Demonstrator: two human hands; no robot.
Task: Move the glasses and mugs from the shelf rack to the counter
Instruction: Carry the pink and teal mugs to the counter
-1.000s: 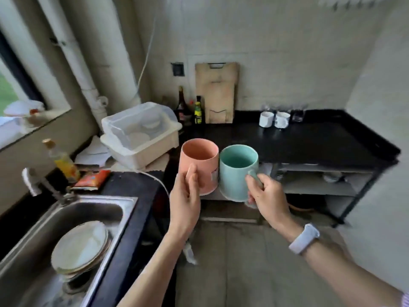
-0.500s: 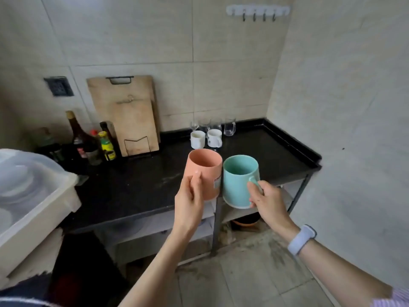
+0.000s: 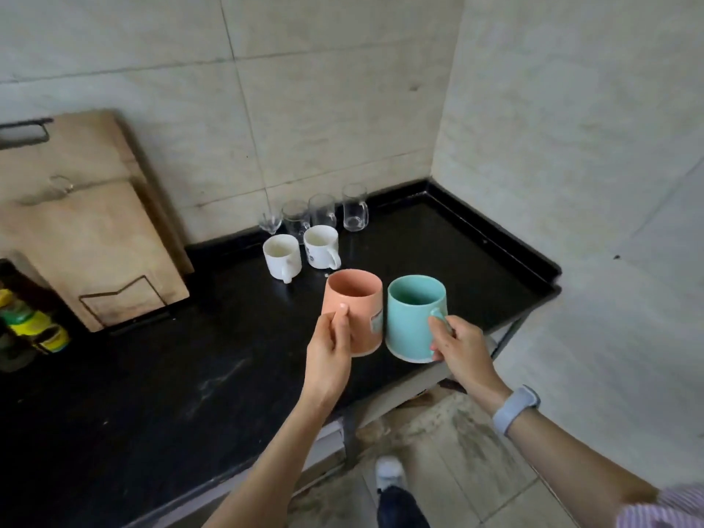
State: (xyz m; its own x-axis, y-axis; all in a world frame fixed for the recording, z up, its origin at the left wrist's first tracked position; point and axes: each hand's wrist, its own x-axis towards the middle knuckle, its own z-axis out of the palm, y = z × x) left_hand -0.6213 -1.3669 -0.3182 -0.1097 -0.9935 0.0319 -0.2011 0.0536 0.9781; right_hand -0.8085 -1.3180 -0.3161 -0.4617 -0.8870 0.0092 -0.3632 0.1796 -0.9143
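Note:
My left hand (image 3: 330, 350) grips a pink mug (image 3: 358, 306), thumb on its near side. My right hand (image 3: 459, 346) holds a teal mug (image 3: 413, 318) by its handle. Both mugs are upright, side by side, held in the air above the front part of the black counter (image 3: 190, 375). Further back on the counter stand two white mugs (image 3: 282, 257) (image 3: 322, 245). Behind them, against the wall, is a row of several clear glasses (image 3: 322, 211). The shelf rack is barely visible under the counter edge.
Wooden cutting boards (image 3: 87, 230) lean on the wall at the left. Bottles with yellow and green labels (image 3: 26, 322) stand at the far left. The counter has a raised rim (image 3: 506, 238) at the right, next to the side wall. My foot (image 3: 388, 474) is on the tiled floor.
I have stepped closer and turned right toward the counter. Both mugs have moved forward from in front of the counter to above it. My grips are unchanged.

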